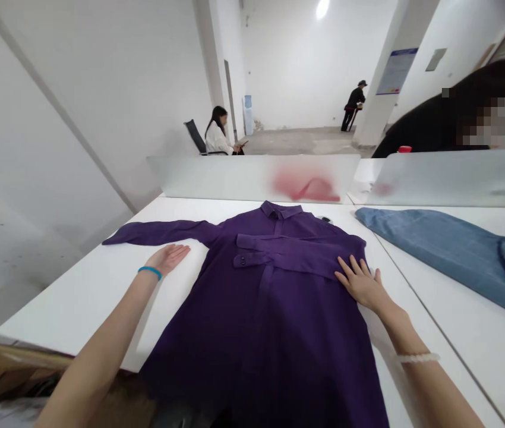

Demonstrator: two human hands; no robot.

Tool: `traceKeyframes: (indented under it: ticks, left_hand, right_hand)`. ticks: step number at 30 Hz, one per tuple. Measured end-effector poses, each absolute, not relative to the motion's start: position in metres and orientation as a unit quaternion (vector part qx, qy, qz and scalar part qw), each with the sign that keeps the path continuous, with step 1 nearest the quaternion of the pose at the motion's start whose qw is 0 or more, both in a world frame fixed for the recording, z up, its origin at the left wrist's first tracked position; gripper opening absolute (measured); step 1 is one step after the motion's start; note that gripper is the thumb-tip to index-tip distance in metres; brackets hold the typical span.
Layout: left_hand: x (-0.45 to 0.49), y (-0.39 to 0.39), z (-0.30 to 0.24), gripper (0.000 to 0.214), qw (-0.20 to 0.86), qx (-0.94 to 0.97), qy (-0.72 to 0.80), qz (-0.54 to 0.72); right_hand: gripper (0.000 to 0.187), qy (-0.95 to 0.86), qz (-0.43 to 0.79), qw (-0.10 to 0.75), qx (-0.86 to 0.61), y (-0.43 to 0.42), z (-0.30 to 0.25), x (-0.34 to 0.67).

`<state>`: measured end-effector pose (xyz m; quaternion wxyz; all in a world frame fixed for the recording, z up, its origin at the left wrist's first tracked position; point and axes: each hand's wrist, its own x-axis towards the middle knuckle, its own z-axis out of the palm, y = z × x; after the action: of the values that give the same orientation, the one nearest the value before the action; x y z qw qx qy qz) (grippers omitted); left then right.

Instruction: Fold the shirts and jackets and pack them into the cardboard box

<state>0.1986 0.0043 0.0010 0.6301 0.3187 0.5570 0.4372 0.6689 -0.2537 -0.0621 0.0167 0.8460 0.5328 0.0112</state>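
A deep purple long-sleeved shirt lies flat and face up on a white laminate surface, its pointed collar toward the far edge and its hem running out of view past the near edge. The matte, softly creased fabric spreads wide across the surface. One sleeve stretches straight out, while the other folds across the chest, its buttoned cuff lying on the front.

The person's left hand, a teal wristband at the wrist, rests on the bare surface just beside the shirt's body, below the outstretched sleeve, its fingers close together. The right hand, a pale beaded bracelet on its wrist, lies on the cloth near the shirt's edge, its fingers spread apart and clamped on nothing.

A faded blue denim garment lies in a long, folded shape on an adjoining surface. Beyond frosted divider panels, a person in a white top sits on a black mesh chair holding a phone. A person in black leans near the panels, and another in a dark hat stands by a white pillar.
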Motion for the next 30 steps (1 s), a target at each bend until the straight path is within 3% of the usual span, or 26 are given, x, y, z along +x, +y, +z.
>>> traceKeyframes:
  ticks: [4, 10, 17, 22, 30]
  left_hand:
    - [0.223, 0.017, -0.006, 0.020, 0.698, 0.259, 0.498, 0.445]
    - [0.253, 0.043, -0.016, 0.013, 0.716, 0.210, 0.450, 0.491]
    - [0.255, 0.052, -0.032, 0.019, 0.717, 0.241, 0.355, 0.549]
    - [0.231, 0.073, -0.036, 0.025, 0.697, 0.254, 0.323, 0.587]
    - [0.150, 0.126, -0.025, 0.041, 0.621, 0.251, 0.262, 0.695]
  right_hand:
    - [0.051, 0.580, 0.075, 0.035, 0.811, -0.220, -0.024, 0.635]
    - [0.043, 0.718, 0.079, -0.057, 0.689, -0.113, 0.029, 0.515]
    - [0.042, 0.750, 0.047, -0.181, 0.635, -0.005, -0.017, 0.418]
    - [0.053, 0.747, 0.033, -0.182, 0.639, 0.011, -0.055, 0.413]
    - [0.057, 0.745, 0.012, -0.146, 0.650, 0.013, -0.055, 0.415]
